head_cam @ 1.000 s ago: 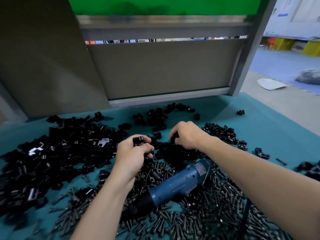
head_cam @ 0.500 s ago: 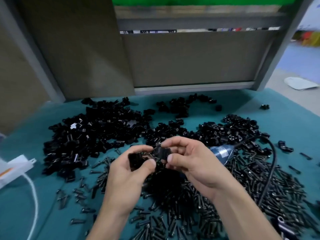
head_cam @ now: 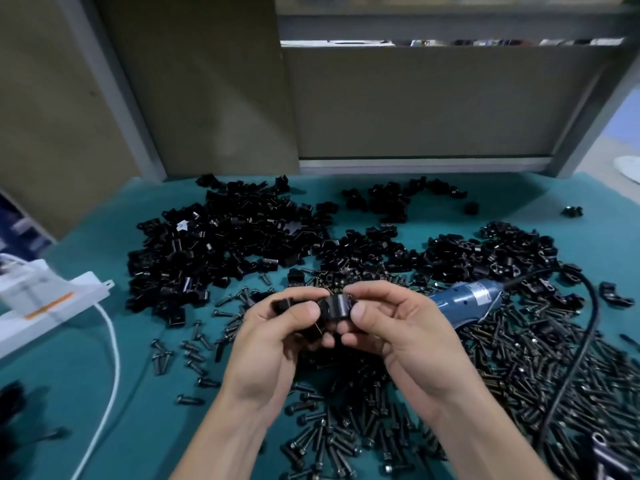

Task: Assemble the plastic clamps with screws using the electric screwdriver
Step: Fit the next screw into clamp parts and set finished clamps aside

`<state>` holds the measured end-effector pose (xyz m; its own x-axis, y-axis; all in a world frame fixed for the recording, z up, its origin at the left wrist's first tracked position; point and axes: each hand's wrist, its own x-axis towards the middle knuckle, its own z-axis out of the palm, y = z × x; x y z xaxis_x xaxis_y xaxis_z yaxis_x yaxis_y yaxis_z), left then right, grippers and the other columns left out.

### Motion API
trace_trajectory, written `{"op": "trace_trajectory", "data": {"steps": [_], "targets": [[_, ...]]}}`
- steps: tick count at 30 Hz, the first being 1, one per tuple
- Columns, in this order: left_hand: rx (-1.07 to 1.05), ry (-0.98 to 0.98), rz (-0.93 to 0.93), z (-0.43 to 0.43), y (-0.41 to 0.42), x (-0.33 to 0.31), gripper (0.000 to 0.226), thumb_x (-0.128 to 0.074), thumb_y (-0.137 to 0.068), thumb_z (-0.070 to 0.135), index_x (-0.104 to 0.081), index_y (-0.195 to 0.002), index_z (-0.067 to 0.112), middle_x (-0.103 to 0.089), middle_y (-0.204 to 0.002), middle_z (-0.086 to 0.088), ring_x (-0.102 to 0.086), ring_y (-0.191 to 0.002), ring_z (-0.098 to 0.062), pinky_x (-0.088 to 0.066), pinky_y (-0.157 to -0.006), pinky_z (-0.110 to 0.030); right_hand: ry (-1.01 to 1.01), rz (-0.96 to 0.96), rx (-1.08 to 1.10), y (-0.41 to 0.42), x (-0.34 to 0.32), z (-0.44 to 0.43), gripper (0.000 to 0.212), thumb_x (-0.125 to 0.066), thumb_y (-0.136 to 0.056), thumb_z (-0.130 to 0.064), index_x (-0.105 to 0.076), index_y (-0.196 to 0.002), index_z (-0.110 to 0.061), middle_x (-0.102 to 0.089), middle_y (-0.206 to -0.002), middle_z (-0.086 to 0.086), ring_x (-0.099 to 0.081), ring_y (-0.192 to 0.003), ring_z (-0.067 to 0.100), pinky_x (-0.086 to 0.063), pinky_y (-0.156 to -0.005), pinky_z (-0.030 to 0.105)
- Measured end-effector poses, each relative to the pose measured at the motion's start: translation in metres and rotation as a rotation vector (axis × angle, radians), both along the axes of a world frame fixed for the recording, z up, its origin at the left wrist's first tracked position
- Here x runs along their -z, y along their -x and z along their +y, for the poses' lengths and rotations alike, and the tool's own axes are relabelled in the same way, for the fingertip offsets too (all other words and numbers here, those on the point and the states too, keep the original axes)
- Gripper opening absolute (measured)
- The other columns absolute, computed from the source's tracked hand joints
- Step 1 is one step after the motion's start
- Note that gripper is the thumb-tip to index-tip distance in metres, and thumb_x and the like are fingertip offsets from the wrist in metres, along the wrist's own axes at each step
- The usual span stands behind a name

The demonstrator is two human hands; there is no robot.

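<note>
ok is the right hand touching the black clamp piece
Touching. The head view shows the right hand pinching the black clamp piece between thumb and forefinger.

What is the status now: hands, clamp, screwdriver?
Left hand pinches a clamp piece; right hand pinches a second clamp piece, close together above the screws. Electric screwdriver lies on the mat, untouched. No obstruction seen.

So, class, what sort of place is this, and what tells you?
Probably a factory assembly bench: heaps of black plastic clamps, loose screws and an electric screwdriver on a teal mat.
</note>
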<state>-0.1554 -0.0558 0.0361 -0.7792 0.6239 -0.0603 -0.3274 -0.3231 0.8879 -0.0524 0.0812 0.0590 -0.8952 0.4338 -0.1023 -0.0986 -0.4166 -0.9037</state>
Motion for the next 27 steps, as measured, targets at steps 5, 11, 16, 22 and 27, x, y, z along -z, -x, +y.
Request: {"op": "trace_trajectory", "data": {"steps": [5,11,16,22,27], "targets": [[0.068,-0.057,-0.06,-0.002,0.001,-0.001,0.022,-0.07,-0.076,0.012,-0.083,-0.093,0.014,-0.075,-0.082,-0.015,-0.071,-0.07,-0.019,-0.058,-0.06,-0.028,0.108,-0.007,-0.015,0.001,0.004,-0.004,0.02,-0.075,-0.076,-0.01,-0.082,-0.094,-0.012,-0.076,-0.089,0.025,-0.073,-0.066,0.018,-0.06,-0.061,0.022],[0.125,-0.056,-0.007,-0.005,0.002,-0.002,0.031,-0.084,-0.066,0.016,-0.083,-0.098,0.018,-0.075,-0.083,-0.017,-0.068,-0.066,-0.021,-0.058,-0.066,-0.028,0.101,-0.03,-0.015,0.001,0.008,-0.003,0.025,-0.077,-0.072,-0.028,-0.083,-0.091,-0.014,-0.075,-0.082,0.014,-0.07,-0.064,0.014,-0.057,-0.059,0.021],[0.097,-0.03,0.015,-0.003,0.002,-0.001,0.044,-0.097,-0.053,0.027,-0.084,-0.094,0.021,-0.075,-0.081,-0.014,-0.069,-0.069,-0.021,-0.058,-0.067,-0.027,0.038,-0.046,0.001,0.001,0.009,-0.003,0.035,-0.078,-0.07,-0.034,-0.08,-0.093,-0.007,-0.076,-0.085,0.018,-0.07,-0.065,0.017,-0.058,-0.059,0.023],[0.001,0.039,0.038,-0.002,0.002,0.0,0.024,-0.081,-0.07,0.013,-0.084,-0.093,0.02,-0.074,-0.075,-0.012,-0.068,-0.064,-0.019,-0.056,-0.061,-0.025,-0.195,-0.076,-0.072,-0.003,-0.011,0.009,0.027,-0.08,-0.073,-0.021,-0.081,-0.099,-0.016,-0.077,-0.085,0.019,-0.072,-0.068,0.024,-0.06,-0.062,0.027],[-0.236,0.195,0.173,0.001,0.003,0.005,0.011,-0.075,-0.083,0.019,-0.082,-0.091,0.022,-0.076,-0.079,-0.013,-0.068,-0.065,-0.022,-0.053,-0.071,-0.04,-0.544,-0.253,0.333,0.018,-0.034,0.087,0.037,-0.079,-0.087,-0.013,-0.073,-0.123,-0.017,-0.08,-0.093,0.004,-0.076,-0.076,0.015,-0.061,-0.074,0.027]]}}
